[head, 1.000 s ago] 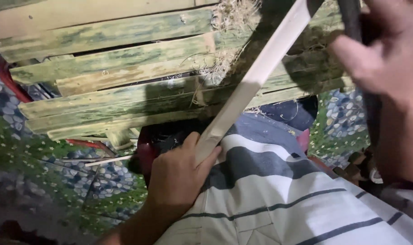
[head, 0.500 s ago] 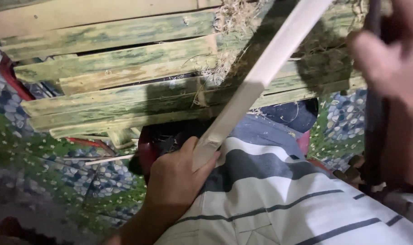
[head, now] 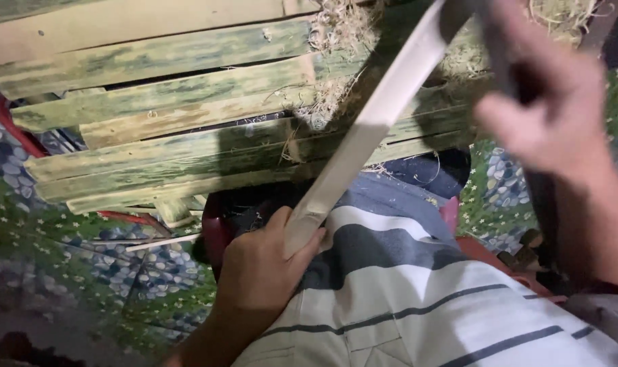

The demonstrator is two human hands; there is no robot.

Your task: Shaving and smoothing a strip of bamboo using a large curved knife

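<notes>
The left hand [head: 258, 272] is curled tight around the low end of a long pale strip [head: 370, 129]. The thumb lies on top and the fingers wrap underneath, so the strip sits firm in the fist. From that hand the strip slants up and away toward the right hand [head: 553, 115]. It looks as if the low end is braced close to the body, over the striped shirt [head: 417, 306], to keep the strip from wobbling.

The right hand is up high near the far end of the strip. It is blurry. Its fingers are bent around a dark handle [head: 506, 61], most likely a tool, but the end of it cannot be seen. Whether the tool touches the strip cannot be told.

Beyond both hands lies a stack of green slats [head: 180, 122], side by side. Some dry fibres [head: 336, 41] sit on the slats, just left of the strip. Under the left hand and off to its left is a flowered cloth [head: 64, 265].
</notes>
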